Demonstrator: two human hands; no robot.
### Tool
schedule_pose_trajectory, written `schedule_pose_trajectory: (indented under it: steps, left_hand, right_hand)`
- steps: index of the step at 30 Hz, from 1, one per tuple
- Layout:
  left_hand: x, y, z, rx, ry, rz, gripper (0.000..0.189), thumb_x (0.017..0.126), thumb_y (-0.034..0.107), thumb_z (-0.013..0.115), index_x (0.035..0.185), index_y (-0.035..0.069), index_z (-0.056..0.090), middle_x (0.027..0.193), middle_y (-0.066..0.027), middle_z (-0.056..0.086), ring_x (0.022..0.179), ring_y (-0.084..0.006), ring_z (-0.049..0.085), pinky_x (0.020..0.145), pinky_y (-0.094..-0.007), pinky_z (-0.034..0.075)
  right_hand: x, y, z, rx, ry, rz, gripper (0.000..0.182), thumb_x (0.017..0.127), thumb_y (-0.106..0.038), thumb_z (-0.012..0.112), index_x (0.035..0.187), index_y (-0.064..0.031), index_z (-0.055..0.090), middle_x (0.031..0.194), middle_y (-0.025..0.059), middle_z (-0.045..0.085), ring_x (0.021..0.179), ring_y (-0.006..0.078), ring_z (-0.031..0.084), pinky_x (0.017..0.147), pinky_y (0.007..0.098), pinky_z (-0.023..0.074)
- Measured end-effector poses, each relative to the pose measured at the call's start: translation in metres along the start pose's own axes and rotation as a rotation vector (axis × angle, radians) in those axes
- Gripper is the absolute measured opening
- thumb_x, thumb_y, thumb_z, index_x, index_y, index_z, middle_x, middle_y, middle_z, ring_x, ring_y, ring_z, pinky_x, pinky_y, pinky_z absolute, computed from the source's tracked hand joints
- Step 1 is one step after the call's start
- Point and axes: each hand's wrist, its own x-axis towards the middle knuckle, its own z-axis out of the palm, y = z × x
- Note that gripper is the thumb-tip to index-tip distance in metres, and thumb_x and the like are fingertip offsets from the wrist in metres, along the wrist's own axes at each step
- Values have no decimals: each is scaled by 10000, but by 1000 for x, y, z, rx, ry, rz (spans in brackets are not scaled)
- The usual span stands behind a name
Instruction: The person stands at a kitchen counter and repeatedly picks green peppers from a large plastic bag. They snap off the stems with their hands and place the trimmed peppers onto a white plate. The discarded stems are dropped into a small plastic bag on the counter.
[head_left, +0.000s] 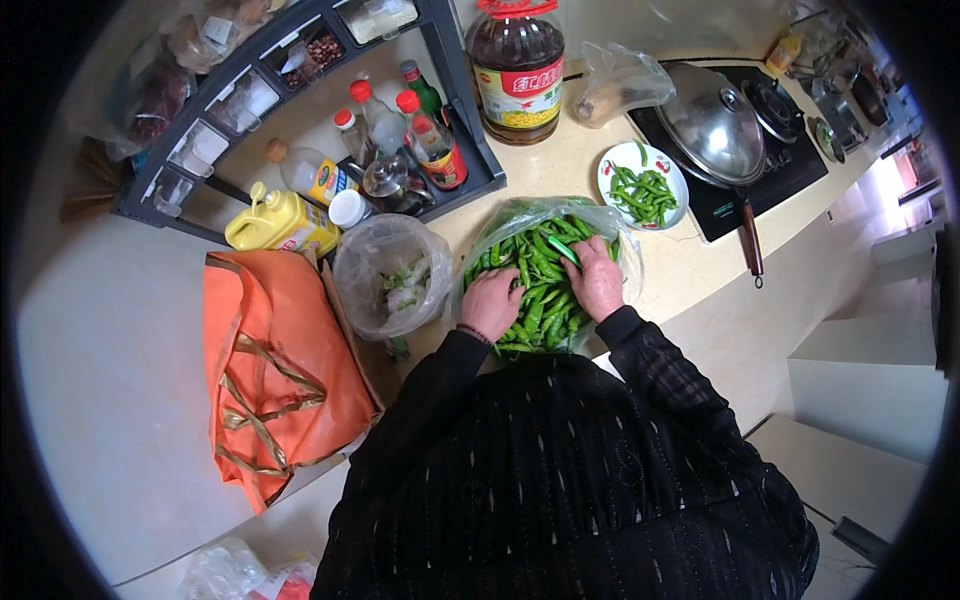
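Observation:
A clear plastic bag (632, 251) full of green chili peppers (536, 311) lies wide open on the counter before me. My right hand (598, 281), over the bag's right side, holds a green-handled tool (564, 250), perhaps a small knife; its tip is hard to make out among the peppers. My left hand (491, 304) rests on the peppers at the left, fingers curled; whether it grips one is hidden. Beyond the bag, to the right, a white plate (606, 171) holds more green peppers. Left of the bag stands a translucent plastic-lined container (358, 289) with scraps inside.
A gas hob (724, 214) with a lidded wok (712, 124) stands at the right, its handle towards me. A large oil jug (516, 75) and a dark rack (469, 139) with bottles are behind. An orange bag (300, 360) lies at the left.

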Motion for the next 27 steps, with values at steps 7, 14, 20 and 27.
schedule_pose_trajectory:
  steps: [7,14,20,27]
  left_hand:
    - [30,3,19,88,-220,-323,417,789,450,607,909,52,642,889,-177,661,871,-364,620,753,-457,484]
    - [10,-40,22,-407,-83,-334,442,755,308,612,1139,90,596,946,-195,652,889,-339,622,799,-414,479]
    - [-13,-17,-1,-402,-264,104,359,804,127,577,1157,58,577,943,-129,642,893,-184,605,792,-308,478]
    - [11,-46,-2,-642,-417,-359,316,883,291,582,995,6,658,868,-103,688,828,-182,657,711,-295,508]
  right_hand:
    - [1,0,0,-26,-10,19,140,799,-146,670,890,-79,587,902,119,534,755,354,596,643,447,478]
    - [1,-4,0,-39,-7,40,145,799,-154,672,885,-74,586,897,121,532,764,353,597,646,452,475]
    - [1,-2,-1,-33,-18,56,148,796,-151,674,880,-71,583,895,122,527,766,354,595,644,452,470]
    - [1,-3,-1,-37,-21,37,153,795,-152,674,880,-70,576,900,120,524,764,356,593,641,454,470]
